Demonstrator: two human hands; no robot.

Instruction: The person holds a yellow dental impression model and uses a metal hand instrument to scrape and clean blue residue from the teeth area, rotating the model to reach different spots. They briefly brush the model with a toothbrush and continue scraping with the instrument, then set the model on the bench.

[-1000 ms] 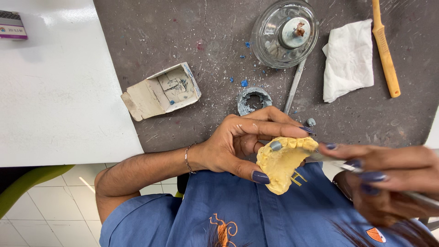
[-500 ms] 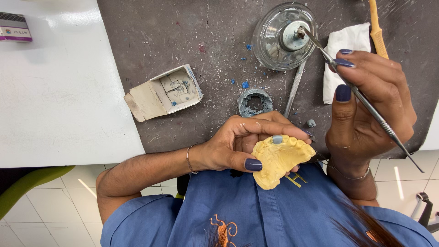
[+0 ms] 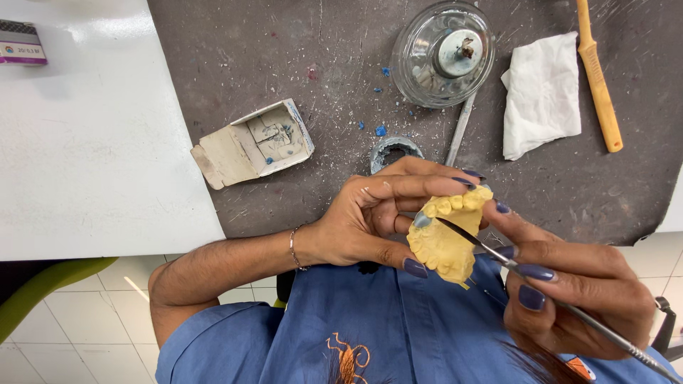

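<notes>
My left hand [image 3: 370, 220] grips the yellow dental cast [image 3: 447, 235], thumb under it, fingers over the top, tooth row facing up. Cast sits in front of my chest over the blue smock [image 3: 370, 327], just off the bench edge. My right hand [image 3: 569, 291] pinches a thin metal instrument [image 3: 498, 257] like a pen; tip touches the cast beside a small grey-blue patch on its left end.

Packages:
- small open cardboard box [image 3: 252, 142], white/beige, flap folded out to the left, lying on the dark mat, left of centre. Blue specks inside.
- small flat pack with a purple stripe [image 3: 21, 44], far top left corner on the white table, partly cut off.

Rest of the bench:
- clear glass burner with a metal cap [image 3: 445, 53], top centre.
- small round grey dish [image 3: 395, 151] just above my left fingers.
- metal tool [image 3: 459, 131] lying between burner and dish.
- folded white tissue [image 3: 541, 96] to the right, orange-handled tool [image 3: 597, 78] beside it.

Surface: dark grey mat [image 3: 284, 57], dusted with white specks and blue crumbs, butted against a white tabletop [image 3: 92, 156] on the left. Below: white floor tiles [image 3: 107, 320], green chair edge [image 3: 43, 291] lower left.
</notes>
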